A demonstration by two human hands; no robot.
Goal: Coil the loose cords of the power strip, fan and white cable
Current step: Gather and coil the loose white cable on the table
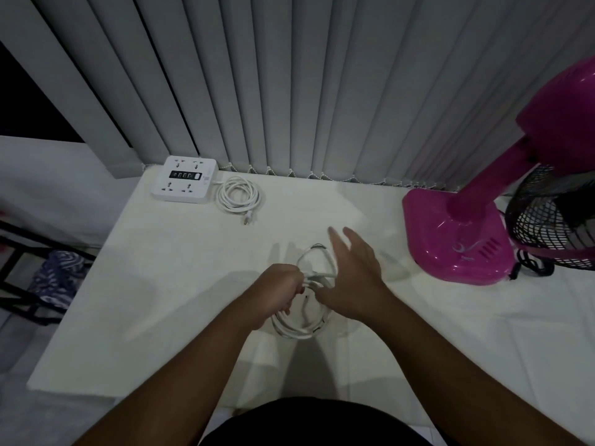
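A white cable [301,328] hangs in loops over the middle of the white table [161,284]. My left hand [281,292] is closed around the loops at their left side. My right hand [352,278] lies over the coil's right side with the fingers stretched out and the thumb at the cable; whether it grips is hidden. The white power strip [186,179] lies at the back left, its cord [239,195] in a neat coil beside it with the plug [248,217] at the front. The pink fan [483,226] stands at the right, its black cord [531,263] bunched by the base.
Grey vertical blinds [306,91] hang along the table's back edge. The fan's black grille [553,220] leans at the far right. Left of the table stand a black frame [19,284] and some patterned cloth [56,278].
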